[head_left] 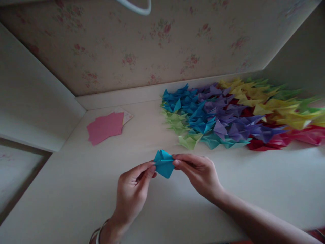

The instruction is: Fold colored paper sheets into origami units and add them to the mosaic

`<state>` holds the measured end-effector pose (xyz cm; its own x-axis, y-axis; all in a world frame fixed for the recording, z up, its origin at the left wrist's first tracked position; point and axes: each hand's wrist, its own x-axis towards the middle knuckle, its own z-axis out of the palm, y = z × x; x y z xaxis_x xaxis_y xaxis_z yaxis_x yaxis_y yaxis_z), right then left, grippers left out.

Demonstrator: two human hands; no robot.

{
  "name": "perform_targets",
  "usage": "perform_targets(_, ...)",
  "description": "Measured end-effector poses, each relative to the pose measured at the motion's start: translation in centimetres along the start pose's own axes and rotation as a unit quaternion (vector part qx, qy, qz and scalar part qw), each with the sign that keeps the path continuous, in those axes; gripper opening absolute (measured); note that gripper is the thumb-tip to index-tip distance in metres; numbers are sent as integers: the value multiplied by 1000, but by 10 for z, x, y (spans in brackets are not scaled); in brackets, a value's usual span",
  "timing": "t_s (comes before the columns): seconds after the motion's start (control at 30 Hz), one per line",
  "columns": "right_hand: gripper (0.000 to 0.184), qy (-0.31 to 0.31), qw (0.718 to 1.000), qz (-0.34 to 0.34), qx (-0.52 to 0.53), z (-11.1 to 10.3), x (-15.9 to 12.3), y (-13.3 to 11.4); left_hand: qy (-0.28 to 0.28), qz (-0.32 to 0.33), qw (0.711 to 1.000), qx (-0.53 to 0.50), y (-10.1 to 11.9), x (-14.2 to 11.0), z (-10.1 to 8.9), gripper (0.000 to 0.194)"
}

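Between my two hands is a small piece of blue folded paper [165,166], with pointed flaps at its top and a crease running across it. My left hand [135,184] pinches its left corner between thumb and fingers. On the opposite side, my right hand [200,171] grips the right corner the same way. The paper is held over the white table, in front of rows of folded paper cranes [203,112] in blue, purple, green, yellow and red.
A stack of pink paper sheets [106,128] lies at the left on the white table [142,135]. Floral wallpaper [142,51] covers the wall behind. A white panel [30,88] stands at the left, and a white curved cable or tube [138,9] hangs at the top.
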<state>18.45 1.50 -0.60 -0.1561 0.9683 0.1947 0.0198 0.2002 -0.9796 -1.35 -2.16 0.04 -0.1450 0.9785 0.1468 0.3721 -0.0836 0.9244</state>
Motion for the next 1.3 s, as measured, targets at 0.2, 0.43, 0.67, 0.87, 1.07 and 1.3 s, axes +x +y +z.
perform_targets(0.2,10,9,999,37,8,2,-3,-1,-5,-120,984,-135,-4,2,5,14)
perform_targets(0.43,15,47,987,110,107,7,1,3,1,-132,970,-206,-1,4,11,27)
perform_targets(0.67,9,24,994,98,49,9,-1,1,-83,-123,980,-132,1,3,12,39)
perform_targets(0.87,8,-42,988,117,90,10,0,3,-93,-137,977,-132,-6,3,11,42)
perform_targets(1.07,13,-41,984,142,95,9,2,4,-80,-165,966,-185,-14,3,10,41)
perform_targets(1.3,19,-2,976,180,119,10,5,1,-27,-184,953,-238,-9,4,11,42)
